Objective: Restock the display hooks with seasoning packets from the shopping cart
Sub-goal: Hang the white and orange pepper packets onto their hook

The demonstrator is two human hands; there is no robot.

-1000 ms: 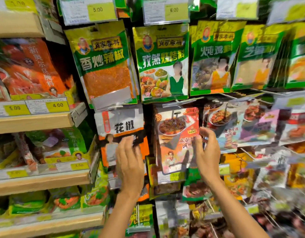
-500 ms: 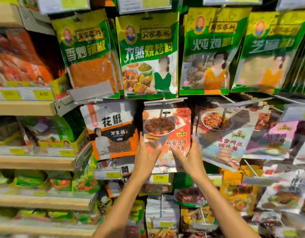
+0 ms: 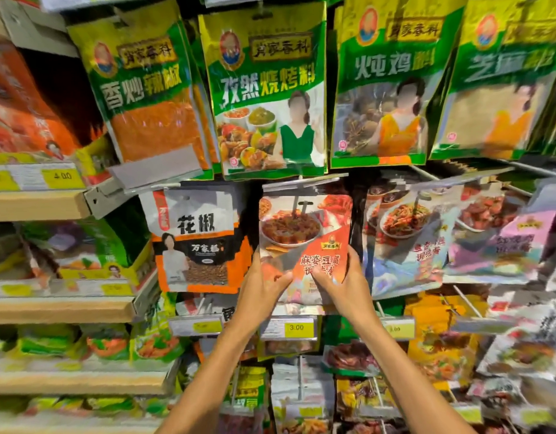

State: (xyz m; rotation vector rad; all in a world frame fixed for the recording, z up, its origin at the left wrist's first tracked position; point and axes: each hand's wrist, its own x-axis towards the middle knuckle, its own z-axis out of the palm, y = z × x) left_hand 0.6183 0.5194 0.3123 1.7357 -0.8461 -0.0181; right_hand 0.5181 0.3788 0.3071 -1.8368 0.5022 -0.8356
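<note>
Head view: you're gripping the red packet (image 3: 305, 242) with both hands at the middle of the hook wall. Your left hand (image 3: 261, 288) is clamping its lower left edge, thumb lying across the front. Your right hand (image 3: 344, 285) is clamping the lower right edge, thumb also on the front. Packet is standing upright, its top sitting at a hook (image 3: 297, 203) just under a grey tag strip (image 3: 301, 182); can't tell if the hole is threaded on. White-and-orange packet (image 3: 197, 242) is hanging just beside it on the left, touching your left hand's side. Pale packet (image 3: 405, 236) is hanging just right of it. Green packet (image 3: 267, 92) is hanging directly above. Yellow 3.00 price tag (image 3: 296, 327) is showing below, between your wrists. Wooden shelves (image 3: 35, 205) are running along the left edge.
</note>
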